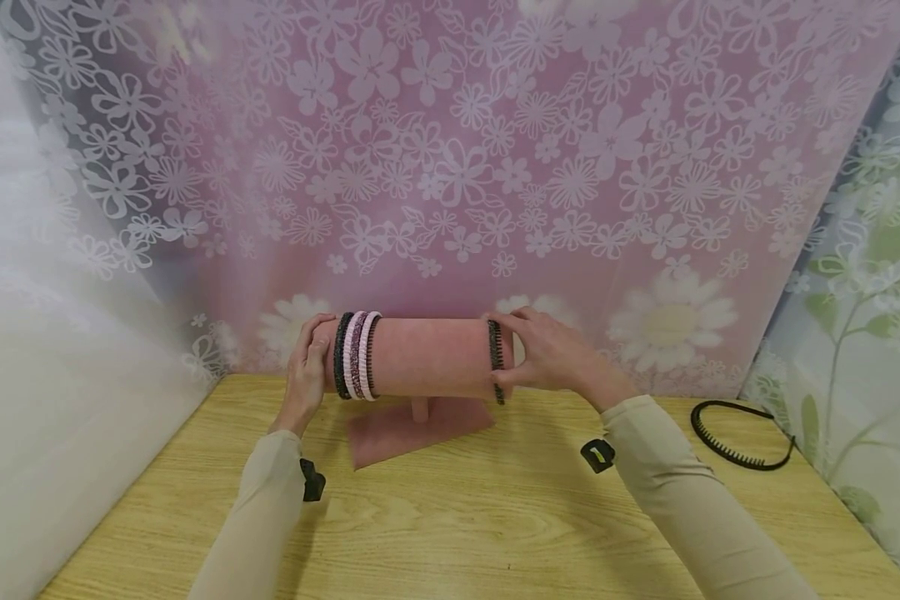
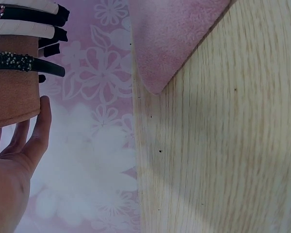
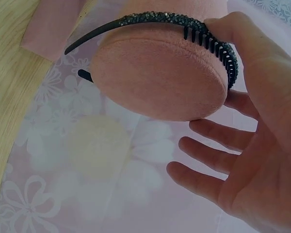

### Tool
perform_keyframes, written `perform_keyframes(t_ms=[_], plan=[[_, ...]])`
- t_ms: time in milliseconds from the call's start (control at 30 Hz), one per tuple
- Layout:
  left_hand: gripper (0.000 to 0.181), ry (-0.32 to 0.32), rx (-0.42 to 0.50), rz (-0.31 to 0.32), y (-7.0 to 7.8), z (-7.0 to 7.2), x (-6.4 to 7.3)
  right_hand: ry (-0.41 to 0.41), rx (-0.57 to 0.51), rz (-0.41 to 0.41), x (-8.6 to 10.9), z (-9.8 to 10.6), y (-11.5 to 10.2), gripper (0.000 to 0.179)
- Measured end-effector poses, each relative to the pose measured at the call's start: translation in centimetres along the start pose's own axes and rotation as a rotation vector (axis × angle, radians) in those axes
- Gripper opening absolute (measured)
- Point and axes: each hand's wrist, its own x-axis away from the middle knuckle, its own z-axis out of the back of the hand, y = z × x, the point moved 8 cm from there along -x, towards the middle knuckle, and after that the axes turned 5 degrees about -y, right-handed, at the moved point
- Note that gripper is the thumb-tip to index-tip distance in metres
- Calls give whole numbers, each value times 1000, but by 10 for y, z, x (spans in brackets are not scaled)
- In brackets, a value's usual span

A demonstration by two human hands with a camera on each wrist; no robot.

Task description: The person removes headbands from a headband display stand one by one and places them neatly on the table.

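A pink padded headband holder [image 1: 435, 357], a roll on a post and flat base, stands at the back of the table. My left hand [image 1: 305, 367] grips its left end; in the left wrist view the fingers [image 2: 38, 141] bend against the roll's rim. Beside that hand several headbands [image 1: 357, 356], black, white and glittery, sit close together round the roll. At the right end my right hand [image 1: 547, 350] pinches a black glittery toothed headband [image 3: 160, 18] between thumb and index finger. This band lies over the roll near its end face, its tips sticking out past the roll.
Another black toothed headband [image 1: 742, 462] lies on the wooden table [image 1: 450, 533] at the right. Flower-printed sheeting [image 1: 450, 167] hangs behind the holder and along both sides of the table.
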Motion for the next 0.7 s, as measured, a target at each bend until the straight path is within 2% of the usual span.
perform_keyframes(t_ms=[167, 433, 700], plan=[[37, -1, -1, 1, 0, 0, -1, -3, -41, 33, 2, 0, 1, 86], [37, -3, 2, 11, -1, -1, 0, -25, -127, 40, 9, -5, 5, 88], [37, -1, 11, 28, -3, 0, 0, 75, -326, 92, 22, -15, 11, 76]])
